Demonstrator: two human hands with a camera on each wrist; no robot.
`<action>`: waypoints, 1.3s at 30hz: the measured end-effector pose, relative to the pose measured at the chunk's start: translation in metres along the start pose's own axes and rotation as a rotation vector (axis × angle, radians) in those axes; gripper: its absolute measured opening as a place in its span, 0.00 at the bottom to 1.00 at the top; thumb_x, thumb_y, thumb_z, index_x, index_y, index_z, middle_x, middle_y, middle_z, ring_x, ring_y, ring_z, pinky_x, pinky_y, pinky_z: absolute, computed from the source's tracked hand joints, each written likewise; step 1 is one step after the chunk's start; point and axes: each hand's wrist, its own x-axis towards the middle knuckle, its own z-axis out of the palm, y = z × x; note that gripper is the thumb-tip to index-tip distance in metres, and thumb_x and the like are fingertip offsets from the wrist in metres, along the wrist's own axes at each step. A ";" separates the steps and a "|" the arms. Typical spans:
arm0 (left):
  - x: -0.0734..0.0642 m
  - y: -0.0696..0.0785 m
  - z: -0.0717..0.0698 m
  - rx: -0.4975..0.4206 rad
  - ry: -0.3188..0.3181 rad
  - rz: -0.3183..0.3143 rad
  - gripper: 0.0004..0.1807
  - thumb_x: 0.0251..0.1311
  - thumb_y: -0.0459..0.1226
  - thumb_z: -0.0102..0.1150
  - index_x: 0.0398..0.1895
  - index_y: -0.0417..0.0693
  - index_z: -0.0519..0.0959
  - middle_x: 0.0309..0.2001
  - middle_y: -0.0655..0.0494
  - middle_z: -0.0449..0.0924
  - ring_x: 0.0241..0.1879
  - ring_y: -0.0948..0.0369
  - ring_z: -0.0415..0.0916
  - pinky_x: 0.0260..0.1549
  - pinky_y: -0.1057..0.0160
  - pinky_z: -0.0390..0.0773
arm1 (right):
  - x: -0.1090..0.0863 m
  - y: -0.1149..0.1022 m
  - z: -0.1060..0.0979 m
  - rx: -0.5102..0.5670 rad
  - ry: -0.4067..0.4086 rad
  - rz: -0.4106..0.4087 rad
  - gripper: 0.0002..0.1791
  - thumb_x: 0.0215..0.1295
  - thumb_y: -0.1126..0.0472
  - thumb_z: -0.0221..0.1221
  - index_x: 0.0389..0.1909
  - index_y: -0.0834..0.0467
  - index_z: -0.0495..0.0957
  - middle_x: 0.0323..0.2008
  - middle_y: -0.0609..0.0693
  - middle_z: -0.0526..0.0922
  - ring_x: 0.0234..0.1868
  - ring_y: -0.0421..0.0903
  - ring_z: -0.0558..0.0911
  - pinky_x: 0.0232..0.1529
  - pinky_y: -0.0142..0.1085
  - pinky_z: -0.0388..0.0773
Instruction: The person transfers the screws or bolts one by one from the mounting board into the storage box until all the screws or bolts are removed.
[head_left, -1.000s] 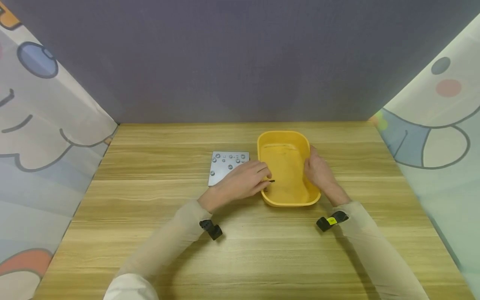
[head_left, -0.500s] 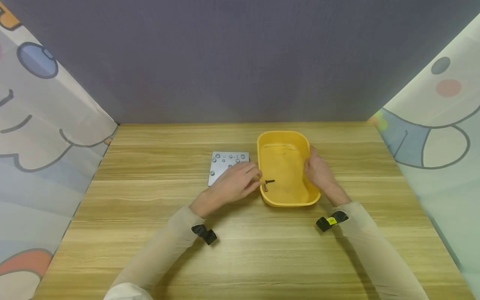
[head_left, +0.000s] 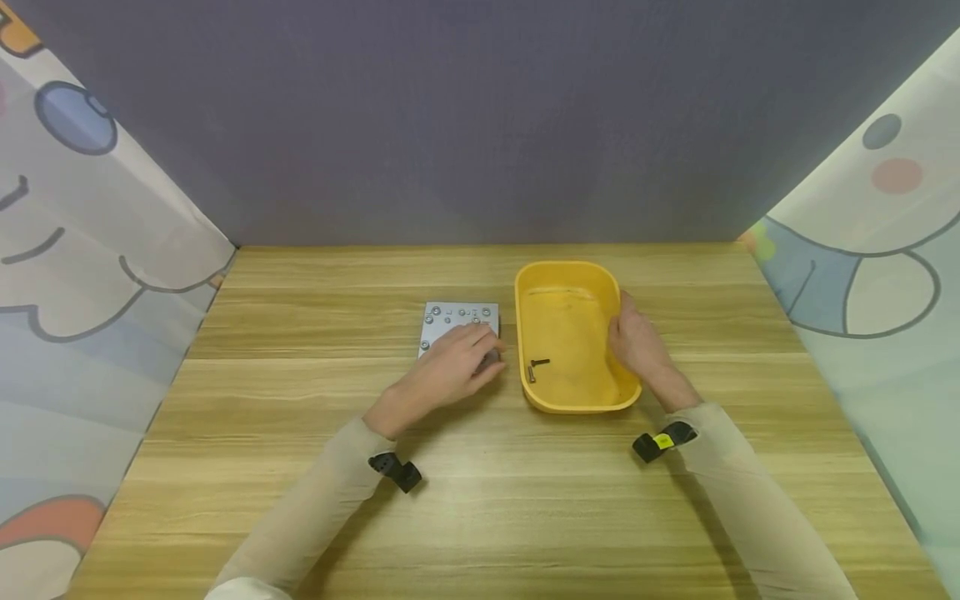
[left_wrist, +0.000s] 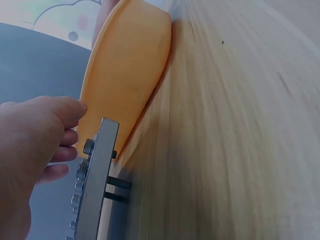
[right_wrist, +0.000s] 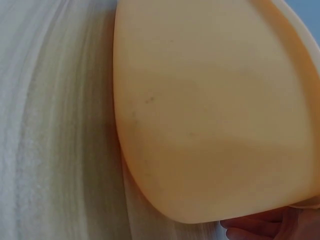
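My left hand [head_left: 442, 362] is over the front right part of a silver metal plate [head_left: 453, 317], fingers loosely bent and nothing visible between them. Several socket-head screws stand in the plate. From the side, the left wrist view shows two screw shanks [left_wrist: 119, 183] sticking out beneath it, with my thumb [left_wrist: 72, 107] above the heads. My right hand [head_left: 639, 343] grips the right side wall of a yellow plastic bin [head_left: 570, 333]. Inside the bin, near its front left corner, lie two dark screws [head_left: 540, 362]. The right wrist view shows mostly the bin's outer wall [right_wrist: 210, 120].
Everything stands on a wood-grain table [head_left: 495, 500]. A grey partition [head_left: 480, 125] rises behind it, and patterned curtains [head_left: 877, 233] hang at both sides. A narrow strip of table separates plate and bin.
My left hand has drawn back leftward out of the bin to over the plate, uncovering the two screws inside. My right hand and the bin have stayed in place.
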 end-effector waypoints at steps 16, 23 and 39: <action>-0.011 -0.011 -0.001 0.036 -0.034 -0.055 0.11 0.71 0.44 0.63 0.47 0.47 0.82 0.49 0.54 0.83 0.52 0.55 0.79 0.60 0.57 0.79 | -0.001 -0.001 -0.002 -0.008 -0.008 0.015 0.31 0.79 0.65 0.36 0.76 0.76 0.44 0.54 0.83 0.75 0.51 0.74 0.81 0.49 0.64 0.80; -0.014 -0.014 -0.004 0.034 -0.046 -0.055 0.11 0.71 0.44 0.62 0.47 0.47 0.82 0.50 0.54 0.82 0.54 0.55 0.79 0.62 0.56 0.78 | -0.001 -0.002 -0.002 -0.018 0.004 0.010 0.31 0.79 0.65 0.37 0.76 0.76 0.45 0.52 0.83 0.76 0.50 0.75 0.81 0.48 0.65 0.80; -0.015 -0.016 -0.003 0.014 -0.053 -0.057 0.09 0.70 0.42 0.64 0.46 0.47 0.83 0.50 0.54 0.81 0.55 0.55 0.79 0.65 0.56 0.76 | 0.001 -0.001 -0.001 -0.011 -0.005 0.013 0.31 0.79 0.65 0.36 0.76 0.77 0.44 0.57 0.84 0.73 0.55 0.77 0.78 0.54 0.66 0.78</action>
